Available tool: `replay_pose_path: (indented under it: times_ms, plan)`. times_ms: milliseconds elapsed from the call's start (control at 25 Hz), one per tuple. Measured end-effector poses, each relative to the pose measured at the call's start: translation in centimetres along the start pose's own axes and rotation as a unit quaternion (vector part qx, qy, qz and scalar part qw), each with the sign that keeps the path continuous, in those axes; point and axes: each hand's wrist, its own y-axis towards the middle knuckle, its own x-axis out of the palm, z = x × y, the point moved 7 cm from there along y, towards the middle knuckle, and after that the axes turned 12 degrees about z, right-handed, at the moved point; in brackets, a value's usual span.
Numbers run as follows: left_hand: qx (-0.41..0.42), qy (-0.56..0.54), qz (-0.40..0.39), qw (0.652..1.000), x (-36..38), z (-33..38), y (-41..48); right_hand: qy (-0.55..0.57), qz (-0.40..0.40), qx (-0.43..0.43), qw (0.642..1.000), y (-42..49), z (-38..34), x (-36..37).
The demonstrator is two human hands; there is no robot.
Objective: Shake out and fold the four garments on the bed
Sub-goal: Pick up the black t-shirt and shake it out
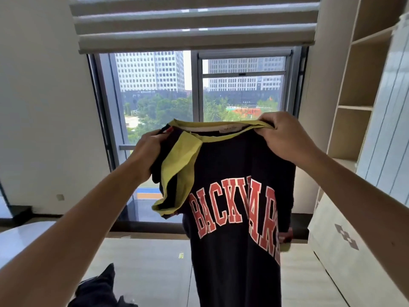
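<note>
A navy T-shirt (228,169) with red block letters and yellow-green trim hangs in the air in front of the window. My left hand (146,155) grips its bunched left shoulder and sleeve. My right hand (281,134) pinches the yellow-green collar at the right shoulder. The shirt hangs down lengthwise, its left sleeve folded over in front. A dark garment (99,289) lies at the bottom left on the pale bed surface (150,273). Other garments are out of view.
A large window (199,96) with raised blinds faces me. An open shelf unit (358,89) stands at the right, with a white wardrobe door (385,129) and a pale panel (345,251) beside it. A white wall (44,107) is at the left.
</note>
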Motion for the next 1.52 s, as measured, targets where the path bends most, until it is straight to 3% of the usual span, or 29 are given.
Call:
replay_pose_path:
  times_ms: [120, 240, 320, 400, 560, 720, 800, 920, 1040, 1120, 1160, 1200, 1240, 1280, 1360, 1440, 1520]
  plan:
    - [-0.060, -0.022, 0.010, 0.998, 0.9, -0.4, -0.7, 0.047, -0.010, 0.046, 0.998, 0.1, 0.1, 0.2]
    - [-0.087, -0.053, -0.111, 0.989, 3.1, 0.3, -2.3, 0.121, -0.032, 0.067, 0.990, 0.2, -1.2, -0.2]
    - [0.004, 0.027, -0.157, 0.987, 3.8, 0.9, -2.7, 0.151, -0.064, 0.082, 0.983, 0.3, -1.3, -0.5]
    - [0.108, 0.089, -0.116, 0.983, 3.5, 1.9, -2.2, 0.156, -0.071, 0.104, 0.980, 0.7, -0.3, -1.0]
    - [0.132, 0.074, -0.129, 0.980, 3.9, 2.7, -0.6, 0.101, -0.027, 0.142, 0.984, 1.5, 2.5, -1.9]
    - [0.151, 0.087, -0.097, 0.980, 5.3, 3.0, 0.2, 0.070, 0.009, 0.105, 0.992, 1.3, 3.3, -2.2]
    - [0.208, 0.080, -0.071, 0.972, 5.3, 4.4, -0.1, 0.070, 0.014, 0.059, 0.996, 1.1, 3.0, -2.7]
    - [0.406, 0.185, -0.047, 0.894, 4.2, 7.8, -1.8, -0.054, -0.064, -0.030, 0.996, 0.6, 2.8, -3.4]
    - [0.473, 0.282, -0.135, 0.824, 3.6, 8.7, -3.2, -0.162, -0.114, -0.015, 0.980, 0.4, 4.6, -4.0]
    - [0.527, 0.373, -0.152, 0.748, 3.2, 8.2, -3.2, -0.130, -0.084, 0.051, 0.987, 0.8, 6.2, -4.4]
    - [0.550, 0.408, -0.114, 0.719, 2.7, 8.0, -2.5, -0.073, -0.069, 0.101, 0.990, 0.8, 6.8, -4.2]
    - [0.555, 0.420, -0.056, 0.716, 1.8, 7.8, -1.4, -0.007, -0.055, 0.157, 0.986, 0.7, 7.3, -4.0]
    - [0.522, 0.416, 0.001, 0.744, 0.6, 7.4, -0.2, 0.060, -0.048, 0.205, 0.976, 0.4, 7.6, -3.9]
    - [0.454, 0.392, 0.035, 0.799, -0.6, 6.5, 1.1, 0.123, -0.054, 0.230, 0.964, -0.2, 7.6, -3.8]
    - [0.302, 0.311, 0.042, 0.900, -2.3, 3.6, 3.1, 0.194, -0.078, 0.196, 0.958, -1.2, 6.0, -3.8]
    - [0.240, 0.256, 0.061, 0.934, -3.4, 2.0, 3.6, 0.115, -0.164, 0.062, 0.978, -2.8, 4.1, -4.0]
    - [0.281, 0.271, 0.105, 0.914, -4.3, 1.9, 2.9, -0.004, -0.245, -0.010, 0.969, -5.0, 4.5, -3.2]
